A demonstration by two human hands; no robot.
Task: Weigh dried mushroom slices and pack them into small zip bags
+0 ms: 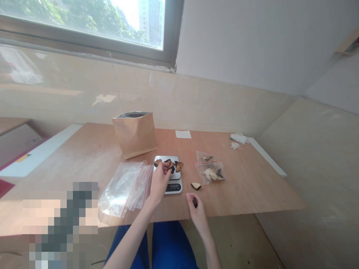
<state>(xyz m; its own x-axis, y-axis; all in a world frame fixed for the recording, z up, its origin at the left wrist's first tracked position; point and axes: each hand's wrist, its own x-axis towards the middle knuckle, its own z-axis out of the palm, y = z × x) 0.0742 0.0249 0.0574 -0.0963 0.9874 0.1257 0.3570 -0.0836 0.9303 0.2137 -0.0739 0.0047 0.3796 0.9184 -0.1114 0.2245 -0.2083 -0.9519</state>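
Watching remotely, I see the left hand (159,182) pinching dried slices (178,166) on the digital scale (174,188), the right hand (198,216) seemingly clamped on a dark piece (195,202).

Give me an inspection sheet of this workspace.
surface: light wooden tabletop
job's things: digital scale holding dried slices; loose slice beside it; zip bag holding more slices
clutter: kraft paper pouch, stack of clear zip bags, white paper square, white tissue
hands: left hand touching slices on the scale; right hand holding dark piece
cables: nothing seen
surroundings: window, beige wall panels
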